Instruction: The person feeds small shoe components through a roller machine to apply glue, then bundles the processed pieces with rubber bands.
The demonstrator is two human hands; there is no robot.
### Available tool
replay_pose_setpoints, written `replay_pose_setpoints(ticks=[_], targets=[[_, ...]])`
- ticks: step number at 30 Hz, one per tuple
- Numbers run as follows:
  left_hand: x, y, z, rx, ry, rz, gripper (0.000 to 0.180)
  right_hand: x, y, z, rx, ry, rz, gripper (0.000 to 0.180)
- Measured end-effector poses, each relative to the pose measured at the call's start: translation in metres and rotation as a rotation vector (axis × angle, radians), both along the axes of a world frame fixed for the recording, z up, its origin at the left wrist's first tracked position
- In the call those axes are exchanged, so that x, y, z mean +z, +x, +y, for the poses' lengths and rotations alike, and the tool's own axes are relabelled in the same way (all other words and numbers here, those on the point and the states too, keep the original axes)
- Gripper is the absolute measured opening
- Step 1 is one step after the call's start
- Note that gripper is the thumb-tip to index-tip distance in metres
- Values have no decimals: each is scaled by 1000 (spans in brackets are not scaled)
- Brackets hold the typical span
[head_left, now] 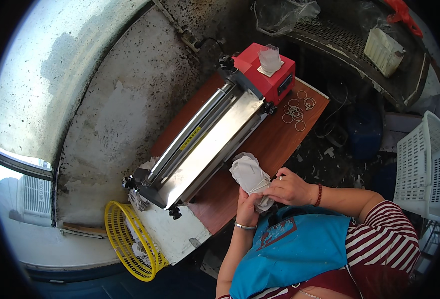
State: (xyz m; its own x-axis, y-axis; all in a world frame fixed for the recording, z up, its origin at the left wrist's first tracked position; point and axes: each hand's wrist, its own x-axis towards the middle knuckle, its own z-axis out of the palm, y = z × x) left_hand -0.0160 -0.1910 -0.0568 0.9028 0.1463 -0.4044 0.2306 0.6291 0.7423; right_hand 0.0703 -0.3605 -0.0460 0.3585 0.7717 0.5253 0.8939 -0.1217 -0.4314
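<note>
A bundle of off-white, paper-like pieces (250,173) is held up over the near edge of the wooden table. My left hand (248,208) is closed around its lower side, with the thumb pressing on the face. From the right, my right hand (289,188) pinches the bundle's edge with bent fingers. A thin pale band seems to run across the bundle between my hands. Several loose pale rubber bands (293,110) lie on the wooden table top beyond my right hand.
A long metal roller machine (205,144) with a red end housing (267,74) stands on the table (275,144). A small stack of pieces (270,59) sits on the housing. A yellow basket (117,244) is at lower left, a white crate (414,167) at right.
</note>
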Motion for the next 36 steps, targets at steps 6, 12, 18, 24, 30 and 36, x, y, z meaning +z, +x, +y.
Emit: replay_pose_setpoints(ticks=[6,12,18,24,30,36], targets=[[-3,-2,2,27,-45,44,61,-5,3,-4,60,77,96,22],[-8,-4,-3,10,14,50,59,2,1,-8,128,50,73,16],[-6,-7,-3,-38,-10,4,69,-8,12,-9,18,149,97,10],[2,-6,1,-56,127,-32,80,-8,3,4,-119,63,-15,13],[8,-3,20,-104,220,-50,81,-9,7,21,-122,81,55,17],[8,-2,43,-151,59,18,73,-3,6,47,-147,189,234,10]])
